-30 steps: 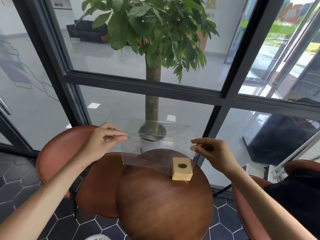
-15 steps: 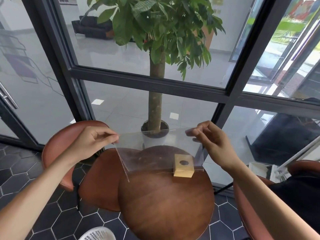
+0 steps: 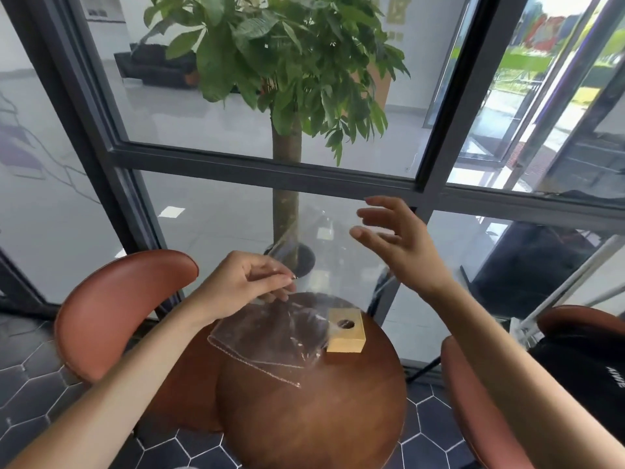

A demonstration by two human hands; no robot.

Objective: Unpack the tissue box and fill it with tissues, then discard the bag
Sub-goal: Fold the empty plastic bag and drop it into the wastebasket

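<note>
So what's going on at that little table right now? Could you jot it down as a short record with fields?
left hand: pinches the top of the clear plastic bag
right hand: raised, fingers spread, holds nothing
clear plastic bag: hangs from the left hand, lower end draped over the table
wooden tissue box: on the table, round hole facing up, out of the bag
round wooden table: bears box and bag
setting: brown chairs, potted tree behind glass

White lettering shows on a black garment (image 3: 605, 384) at the right edge, but it lies sideways and is too small to read. Framed signs on the far wall (image 3: 103, 8) are too blurred to read.
</note>
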